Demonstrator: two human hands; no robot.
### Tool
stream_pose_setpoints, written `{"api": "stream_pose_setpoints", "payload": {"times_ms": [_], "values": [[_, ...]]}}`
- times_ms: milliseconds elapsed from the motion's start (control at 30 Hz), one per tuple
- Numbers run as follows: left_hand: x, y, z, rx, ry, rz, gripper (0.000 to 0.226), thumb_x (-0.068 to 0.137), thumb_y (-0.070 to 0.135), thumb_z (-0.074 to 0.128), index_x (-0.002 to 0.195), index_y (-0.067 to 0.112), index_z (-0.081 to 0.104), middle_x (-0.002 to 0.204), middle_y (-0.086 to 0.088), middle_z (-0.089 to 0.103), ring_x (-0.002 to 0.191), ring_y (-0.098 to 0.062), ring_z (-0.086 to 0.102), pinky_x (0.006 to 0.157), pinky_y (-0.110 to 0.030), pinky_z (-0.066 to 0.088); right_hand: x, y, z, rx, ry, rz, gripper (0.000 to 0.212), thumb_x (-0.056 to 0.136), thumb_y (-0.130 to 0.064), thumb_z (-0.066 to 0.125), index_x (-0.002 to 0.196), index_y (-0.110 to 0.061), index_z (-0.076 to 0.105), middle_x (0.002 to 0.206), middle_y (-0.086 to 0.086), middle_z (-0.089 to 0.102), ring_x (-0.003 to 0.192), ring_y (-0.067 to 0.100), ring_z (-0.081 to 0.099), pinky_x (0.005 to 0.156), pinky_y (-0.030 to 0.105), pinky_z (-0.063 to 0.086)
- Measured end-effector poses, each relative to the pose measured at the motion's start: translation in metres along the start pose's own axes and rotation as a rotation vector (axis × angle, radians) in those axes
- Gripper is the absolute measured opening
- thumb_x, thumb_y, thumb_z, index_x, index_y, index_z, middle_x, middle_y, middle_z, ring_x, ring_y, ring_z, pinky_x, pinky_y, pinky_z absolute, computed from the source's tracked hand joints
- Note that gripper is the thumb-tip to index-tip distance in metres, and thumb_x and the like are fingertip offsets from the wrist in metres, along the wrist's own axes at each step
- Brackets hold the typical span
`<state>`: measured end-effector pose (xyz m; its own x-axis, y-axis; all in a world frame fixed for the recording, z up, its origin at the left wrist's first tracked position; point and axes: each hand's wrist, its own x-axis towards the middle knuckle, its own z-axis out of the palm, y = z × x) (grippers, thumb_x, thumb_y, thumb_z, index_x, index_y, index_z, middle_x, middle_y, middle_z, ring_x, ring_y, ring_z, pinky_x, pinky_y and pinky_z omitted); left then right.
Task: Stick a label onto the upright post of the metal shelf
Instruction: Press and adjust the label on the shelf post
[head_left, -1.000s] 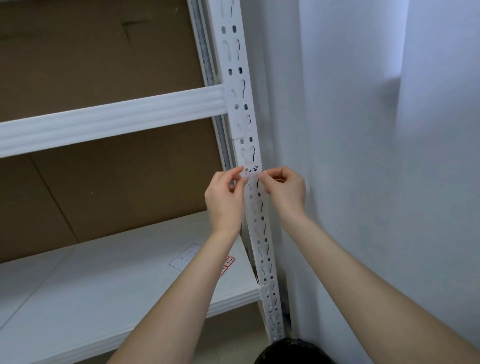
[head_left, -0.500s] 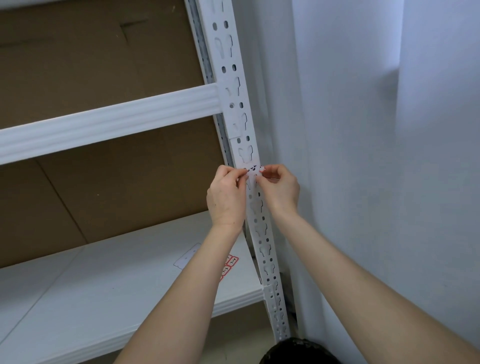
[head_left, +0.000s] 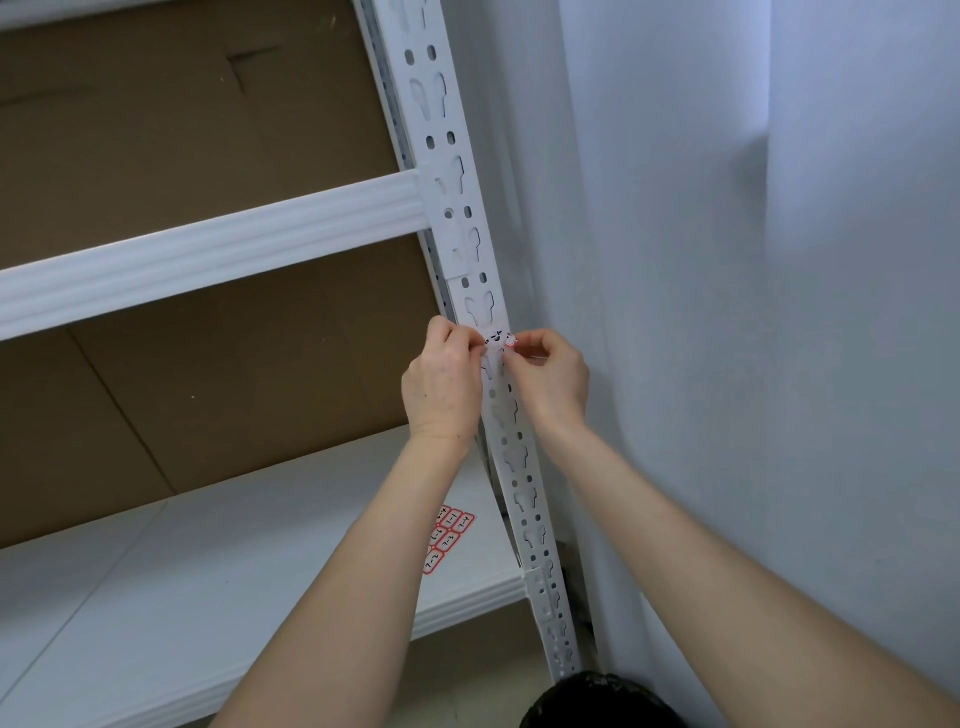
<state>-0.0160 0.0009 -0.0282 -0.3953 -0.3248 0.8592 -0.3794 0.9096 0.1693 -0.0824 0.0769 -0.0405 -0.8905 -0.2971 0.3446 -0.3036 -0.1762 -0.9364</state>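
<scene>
Label (head_left: 496, 338) lies across the upright post (head_left: 464, 244), at 6 o'clock from the crossbeam joint, in the same place as a second ago. Left hand (head_left: 441, 384) pinches its 9 o'clock end and right hand (head_left: 551, 378) its 3 o'clock end. Judgement: label positioned, not yet pressed down or released. Label sheet (head_left: 450, 538) lies on the shelf (head_left: 208, 597) at 6 o'clock.

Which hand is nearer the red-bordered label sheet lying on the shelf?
Left. The left hand pinches the label on the post, directly above the label sheet in the picture; the right hand pinches it from the post's other side, farther away.
</scene>
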Motion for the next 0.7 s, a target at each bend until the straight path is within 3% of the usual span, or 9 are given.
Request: {"api": "stream_pose_setpoints", "payload": {"times_ms": [167,300,433,533,600,700], "values": [[0.001,-0.001,0.004,0.072,0.041,0.074,0.011,0.082,0.009,0.068,0.073,0.005,0.063,0.082,-0.013,0.056,0.037,-0.028,0.043,0.041,-0.023,0.03,-0.001,-0.001,0.0,-0.027,0.0,-0.006,0.008,0.084,-0.017,0.062,0.086,-0.024,0.064,0.08,-0.012,0.064,0.074,0.003,0.059,0.074,0.02,0.046],[0.003,-0.006,0.009,0.115,0.094,0.112,0.015,0.077,0.007,0.073,0.07,0.007,0.061,0.079,-0.011,0.055,0.041,-0.017,0.029,0.039,-0.02,0.027,-0.001,-0.002,-0.001,-0.03,-0.012,-0.01,0.009,0.084,-0.016,0.062,0.087,-0.023,0.065,0.082,-0.01,0.065,0.079,0.006,0.061,0.078,0.023,0.049],[-0.002,-0.008,0.005,0.097,0.086,0.111,0.01,0.083,0.014,0.069,0.078,0.009,0.063,0.085,-0.008,0.057,0.045,-0.019,0.039,0.043,-0.024,0.032,-0.001,-0.002,0.0,-0.045,-0.027,-0.007,0.008,0.083,-0.018,0.062,0.088,-0.021,0.067,0.088,-0.007,0.068,0.084,0.01,0.063,0.081,0.026,0.05],[-0.006,-0.008,-0.007,-0.16,0.073,-0.116,0.011,0.093,0.024,0.056,0.099,0.016,0.061,0.1,0.001,0.061,0.068,-0.019,0.059,0.059,-0.03,0.045,0.0,-0.004,-0.001,-0.055,0.0,-0.02,0.005,0.082,-0.023,0.065,0.086,-0.02,0.067,0.09,-0.003,0.069,0.084,0.013,0.064,0.08,0.027,0.051],[0.0,-0.007,-0.014,-0.347,0.079,-0.321,0.022,0.093,0.024,0.055,0.115,0.019,0.057,0.107,0.006,0.062,0.08,-0.01,0.059,0.074,-0.03,0.05,0.0,-0.005,0.0,-0.041,-0.043,-0.005,0.006,0.082,-0.024,0.067,0.084,-0.019,0.066,0.082,-0.004,0.067,0.078,0.016,0.064,0.075,0.027,0.052],[0.016,-0.004,-0.018,-0.597,-0.048,-0.471,0.042,0.092,0.02,0.058,0.133,0.016,0.048,0.12,0.004,0.061,0.094,-0.002,0.057,0.087,-0.02,0.045,-0.001,-0.008,0.005,-0.011,-0.083,0.029,0.011,0.078,-0.029,0.072,0.076,-0.021,0.063,0.075,-0.004,0.067,0.075,0.017,0.066,0.075,0.029,0.055]]}}
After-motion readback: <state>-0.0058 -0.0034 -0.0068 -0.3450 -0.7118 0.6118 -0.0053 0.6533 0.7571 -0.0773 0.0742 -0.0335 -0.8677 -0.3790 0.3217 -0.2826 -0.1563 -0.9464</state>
